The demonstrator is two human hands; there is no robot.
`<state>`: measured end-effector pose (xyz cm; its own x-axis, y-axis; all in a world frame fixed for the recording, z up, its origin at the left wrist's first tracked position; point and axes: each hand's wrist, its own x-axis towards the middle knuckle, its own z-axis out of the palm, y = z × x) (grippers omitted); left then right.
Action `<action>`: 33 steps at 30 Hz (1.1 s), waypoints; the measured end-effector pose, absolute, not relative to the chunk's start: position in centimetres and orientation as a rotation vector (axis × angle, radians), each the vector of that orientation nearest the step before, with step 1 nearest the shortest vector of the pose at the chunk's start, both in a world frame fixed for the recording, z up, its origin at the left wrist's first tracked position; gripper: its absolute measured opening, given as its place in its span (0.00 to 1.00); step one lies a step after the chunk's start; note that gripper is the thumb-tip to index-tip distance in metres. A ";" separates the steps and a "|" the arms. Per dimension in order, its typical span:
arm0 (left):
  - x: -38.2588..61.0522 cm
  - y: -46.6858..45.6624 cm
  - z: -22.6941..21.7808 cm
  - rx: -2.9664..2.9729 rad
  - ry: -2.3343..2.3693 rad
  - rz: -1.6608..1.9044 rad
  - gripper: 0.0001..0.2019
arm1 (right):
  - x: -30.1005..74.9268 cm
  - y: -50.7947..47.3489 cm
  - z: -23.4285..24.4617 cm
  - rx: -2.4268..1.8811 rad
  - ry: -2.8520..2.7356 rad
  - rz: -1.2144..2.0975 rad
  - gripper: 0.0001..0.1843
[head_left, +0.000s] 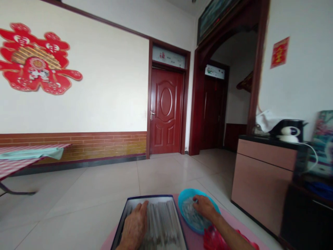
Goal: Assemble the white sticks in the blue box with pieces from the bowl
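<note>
My left hand [135,224] lies flat, fingers stretched forward, on rows of thin grey sticks in a dark-rimmed rectangular tray [149,198] at the bottom centre. My right hand [204,206] reaches into a blue plastic dish [183,198] just right of the tray, fingers curled down among small pale pieces; what they hold, if anything, is hidden. Tray and dish rest on a pink surface [192,239]. A red object [212,239] lies beside my right forearm.
A tan cabinet [260,180] stands at the right with a white camera [288,133] and a black appliance on top. A table with a red checked cloth [15,161] is at the left. Beyond the tiled floor are a red door [166,111] and an archway.
</note>
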<state>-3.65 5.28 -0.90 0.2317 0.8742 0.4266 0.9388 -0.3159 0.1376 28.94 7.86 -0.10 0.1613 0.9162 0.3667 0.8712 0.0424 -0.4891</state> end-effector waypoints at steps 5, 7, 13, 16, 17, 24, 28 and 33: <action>-4.0 5.4 -1.3 -2.348 -1.658 -0.808 0.19 | 28.8 8.3 -1.3 -1.799 -1.748 0.083 0.08; -4.0 5.3 -1.3 -2.357 -1.649 -0.852 0.18 | 28.6 8.3 -1.4 -1.798 -1.746 0.080 0.09; -3.7 5.0 -0.9 -2.362 -1.664 -0.872 0.17 | 27.9 7.8 -1.4 -1.835 -1.699 0.064 0.10; -3.6 4.8 -0.5 -2.378 -1.682 -0.855 0.17 | 27.6 7.9 -0.7 -1.877 -1.641 0.050 0.09; -3.6 4.7 -0.4 -2.386 -1.690 -0.855 0.17 | 27.5 7.9 -0.3 -1.887 -1.619 0.042 0.08; -3.4 4.3 0.2 -2.434 -1.698 -0.969 0.18 | 22.6 8.2 3.2 -1.529 -1.473 0.186 0.08; -3.4 4.1 0.4 -2.449 -1.738 -1.014 0.18 | 15.5 7.7 3.5 -1.295 -1.230 0.784 0.14; -3.5 4.3 0.2 -2.406 -1.740 -1.021 0.19 | 10.0 6.6 1.4 -1.085 -1.007 1.141 0.22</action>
